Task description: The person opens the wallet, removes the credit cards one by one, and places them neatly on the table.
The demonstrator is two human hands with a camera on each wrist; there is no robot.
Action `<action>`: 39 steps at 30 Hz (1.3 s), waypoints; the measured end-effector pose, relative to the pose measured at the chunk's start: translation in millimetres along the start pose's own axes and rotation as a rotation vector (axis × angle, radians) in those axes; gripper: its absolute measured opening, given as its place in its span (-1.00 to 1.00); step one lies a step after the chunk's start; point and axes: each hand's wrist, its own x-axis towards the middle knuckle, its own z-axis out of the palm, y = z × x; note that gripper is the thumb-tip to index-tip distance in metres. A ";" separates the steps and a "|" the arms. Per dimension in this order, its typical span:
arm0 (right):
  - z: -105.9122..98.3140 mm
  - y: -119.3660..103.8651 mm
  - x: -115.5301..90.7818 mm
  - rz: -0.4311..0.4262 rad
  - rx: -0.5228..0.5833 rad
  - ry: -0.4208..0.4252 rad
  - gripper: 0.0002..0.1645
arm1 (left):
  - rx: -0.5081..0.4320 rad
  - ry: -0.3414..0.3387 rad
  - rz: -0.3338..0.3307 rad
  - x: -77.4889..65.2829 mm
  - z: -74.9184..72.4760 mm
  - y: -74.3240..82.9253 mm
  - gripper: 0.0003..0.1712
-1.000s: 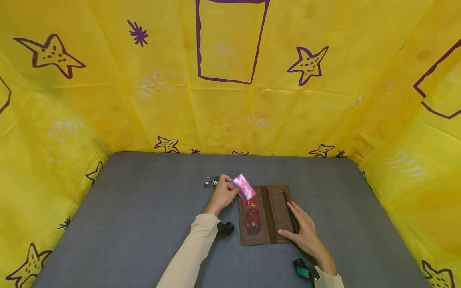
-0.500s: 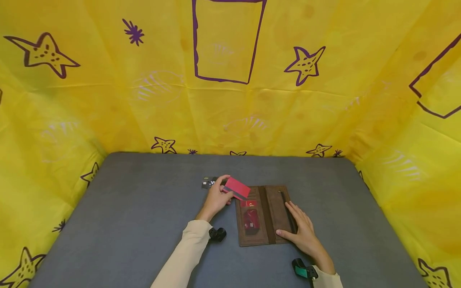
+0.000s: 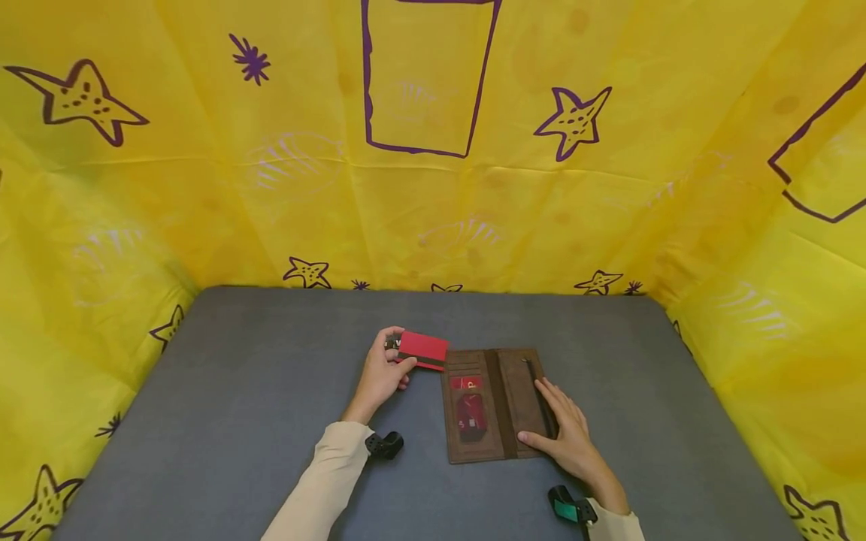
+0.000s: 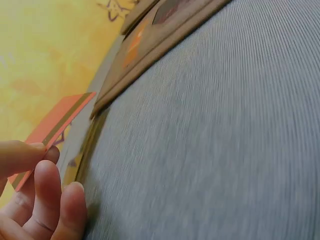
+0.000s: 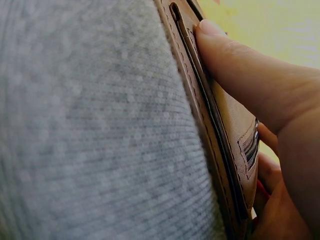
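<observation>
My left hand (image 3: pixel 377 377) pinches a red card (image 3: pixel 423 349) with a dark stripe between thumb and fingers. The card (image 4: pixel 62 117) is tilted, beside the upper left corner of a brown wallet (image 3: pixel 517 383) that lies unfolded on the table. A black card (image 3: pixel 390 344) lies mostly hidden behind the left hand. My right hand (image 3: pixel 570 432) rests on the wallet's right half, fingers spread near a zipper (image 3: pixel 546 402). In the right wrist view, its thumb (image 5: pixel 235 60) touches the wallet's leather (image 5: pixel 227 115).
In the wallet's left half, a red card (image 3: pixel 467 383) shows in a slot and another red card (image 3: pixel 472 415) behind a clear window. The grey table (image 3: pixel 257 421) is bounded at back and sides by a yellow patterned curtain (image 3: pixel 419 225).
My left hand has drawn the red card left and slightly down, away from the wallet's slots, and it now covers most of the black card. My right hand stays on the wallet.
</observation>
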 end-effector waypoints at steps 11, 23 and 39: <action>0.3 1.7 -0.4 -0.001 -0.003 0.001 0.12 | 0.068 0.082 0.000 3.1 -38.6 1.6 -0.29; 0.9 1.3 -0.6 0.002 0.003 0.002 0.12 | 0.136 0.171 -0.009 1.7 -78.0 -10.1 -0.30; 0.6 0.2 -1.4 0.000 -0.001 0.008 0.12 | 0.245 0.184 -0.068 1.1 -112.5 -13.1 -0.29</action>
